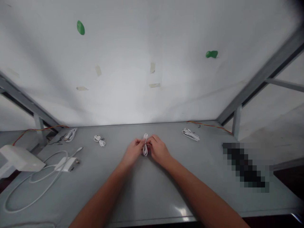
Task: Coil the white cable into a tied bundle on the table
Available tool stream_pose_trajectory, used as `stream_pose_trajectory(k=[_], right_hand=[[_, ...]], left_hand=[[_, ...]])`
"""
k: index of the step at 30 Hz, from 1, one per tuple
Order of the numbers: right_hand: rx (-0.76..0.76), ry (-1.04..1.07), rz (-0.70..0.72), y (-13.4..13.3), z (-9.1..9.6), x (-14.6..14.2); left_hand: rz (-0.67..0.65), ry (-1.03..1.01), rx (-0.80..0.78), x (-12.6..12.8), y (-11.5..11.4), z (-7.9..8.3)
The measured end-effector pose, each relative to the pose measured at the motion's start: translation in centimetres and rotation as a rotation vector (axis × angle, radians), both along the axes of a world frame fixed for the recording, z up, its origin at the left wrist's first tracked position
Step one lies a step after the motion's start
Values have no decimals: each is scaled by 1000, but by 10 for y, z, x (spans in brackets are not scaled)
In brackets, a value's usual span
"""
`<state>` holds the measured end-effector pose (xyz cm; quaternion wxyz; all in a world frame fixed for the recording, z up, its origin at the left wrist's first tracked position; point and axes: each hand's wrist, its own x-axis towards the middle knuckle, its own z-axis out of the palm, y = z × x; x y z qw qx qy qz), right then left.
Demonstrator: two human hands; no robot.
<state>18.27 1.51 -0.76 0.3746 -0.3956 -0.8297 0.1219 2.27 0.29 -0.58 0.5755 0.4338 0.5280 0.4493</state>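
Both hands meet over the middle of the grey table around a coiled white cable [145, 150]. My left hand [134, 150] grips the coil from its left side, fingers pinched together. On the other side, my right hand [158, 148] has its fingertips closed at the bundle's middle, where a thin dark tie seems to run; whether it pinches the tie or the cable is too small to tell. The coil's loops stick out above and below the fingers.
Bundled white cables lie at the back: one [99, 140] left of my hands, another [70, 135] farther left, and one [190, 134] to the right. A white charger [66, 164] with a loose cord rests at left. A blurred dark object [244, 164] lies at right.
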Motion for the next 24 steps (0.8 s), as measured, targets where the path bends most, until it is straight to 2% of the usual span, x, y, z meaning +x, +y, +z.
stream_pose_trajectory(k=[2,4,7,10,13,15,16,19,22,24], right_hand=[[15,6,45,-1,3,1],[-4,42,38,-2,4,2],[-146,173,-17,-2,1,2],[-429,330,-58,2,-6,3],[-667,439,-83,7,-11,5],[-699,463,-106,8,-10,7],[-667,460,-114,8,-8,8],[-435,358,-54,1,3,12],[-209,174,77,-8,17,14],[-132,72,108,-11,22,14]], left_hand=[[-88,-188,-44,-4,1,1],[-147,-214,8,-8,2,3],[-194,1,225,-11,3,8],[-159,298,499,-13,2,12],[-114,474,582,-17,-1,15],[-184,437,512,-19,-1,15],[-230,372,454,-19,-1,14],[-307,82,129,-19,0,14],[-278,-139,-258,-16,0,15],[-247,-205,-318,-12,-1,16]])
